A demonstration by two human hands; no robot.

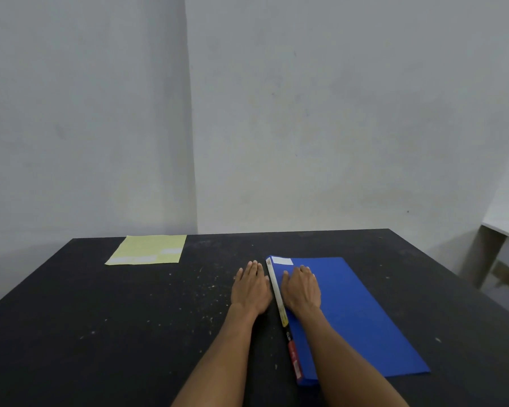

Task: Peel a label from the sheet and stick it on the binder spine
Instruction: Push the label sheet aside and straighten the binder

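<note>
A blue binder [362, 315] lies flat on the black table, right of centre, its spine [279, 301] facing left with a white strip and printed marks. A white label [282, 261] sits on the cover's far left corner. My right hand [301, 289] rests palm down on the cover beside the spine. Flat on the table just left of the spine lies my left hand [252, 287], fingers together, holding nothing. The yellow label sheet [149, 249] lies at the far left of the table with a few white labels on it.
The black table [100, 333] is speckled with small pale crumbs. Grey walls stand behind it. A pale table [503, 230] with a leg stands off to the right, beyond the table's edge.
</note>
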